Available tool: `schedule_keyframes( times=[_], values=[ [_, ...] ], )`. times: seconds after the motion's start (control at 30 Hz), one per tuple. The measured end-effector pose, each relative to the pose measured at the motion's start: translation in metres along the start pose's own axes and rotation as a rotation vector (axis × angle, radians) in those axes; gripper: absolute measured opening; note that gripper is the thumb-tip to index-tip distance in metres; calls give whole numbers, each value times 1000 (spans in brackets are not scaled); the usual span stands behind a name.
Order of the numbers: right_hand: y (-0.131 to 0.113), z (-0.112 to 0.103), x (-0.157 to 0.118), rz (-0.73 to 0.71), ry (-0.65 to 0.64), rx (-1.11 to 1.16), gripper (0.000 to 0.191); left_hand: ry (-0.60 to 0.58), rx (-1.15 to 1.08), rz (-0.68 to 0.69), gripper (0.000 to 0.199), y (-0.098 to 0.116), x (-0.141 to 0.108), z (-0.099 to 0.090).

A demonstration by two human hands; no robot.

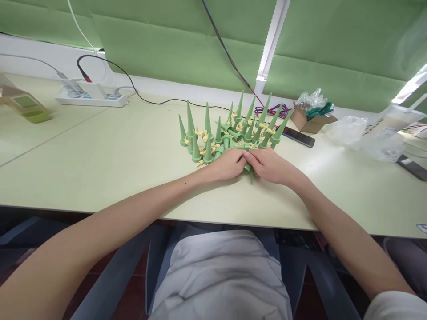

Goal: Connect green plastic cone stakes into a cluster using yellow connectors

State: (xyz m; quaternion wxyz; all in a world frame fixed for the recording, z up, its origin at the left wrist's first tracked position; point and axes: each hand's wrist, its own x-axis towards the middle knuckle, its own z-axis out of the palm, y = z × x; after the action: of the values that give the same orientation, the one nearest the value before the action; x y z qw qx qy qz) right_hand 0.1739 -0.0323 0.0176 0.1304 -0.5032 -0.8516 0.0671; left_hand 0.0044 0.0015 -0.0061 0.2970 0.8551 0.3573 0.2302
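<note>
My left hand (pixel 231 163) and my right hand (pixel 271 165) meet at the near side of a cluster of green plastic watering spikes (pixel 207 122). Both are closed, fingers curled and thumbs pressed close together. Between and beneath them shows part of a green watering spike (pixel 247 169), its pointed tip (pixel 252 178) directed towards me; the fingers hide most of it. Many spikes around the hands stand upright on their collars, and others lie on their sides. Small yellow valves (pixel 199 132) are scattered among them.
Behind the cluster lie a dark phone (pixel 298 137) and a coiled red-blue cable (pixel 273 110). A cardboard box (pixel 308 121) with plastic and green material is at back right, near a plastic cup (pixel 388 122) and another phone (pixel 412 167). A power strip (pixel 96 101) sits at back left.
</note>
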Motion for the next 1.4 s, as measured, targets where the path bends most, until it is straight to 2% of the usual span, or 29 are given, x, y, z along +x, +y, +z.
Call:
schedule_keyframes(
  times=[0.97, 1.4],
  values=[
    [0, -8, -1, -10, -56, -38, 45, -37, 51, -4, 41, 2, 3, -2],
    [3, -8, -2, -35, -38, -40, 45, -35, 41, 6, 38, 2, 3, -3]
  ],
)
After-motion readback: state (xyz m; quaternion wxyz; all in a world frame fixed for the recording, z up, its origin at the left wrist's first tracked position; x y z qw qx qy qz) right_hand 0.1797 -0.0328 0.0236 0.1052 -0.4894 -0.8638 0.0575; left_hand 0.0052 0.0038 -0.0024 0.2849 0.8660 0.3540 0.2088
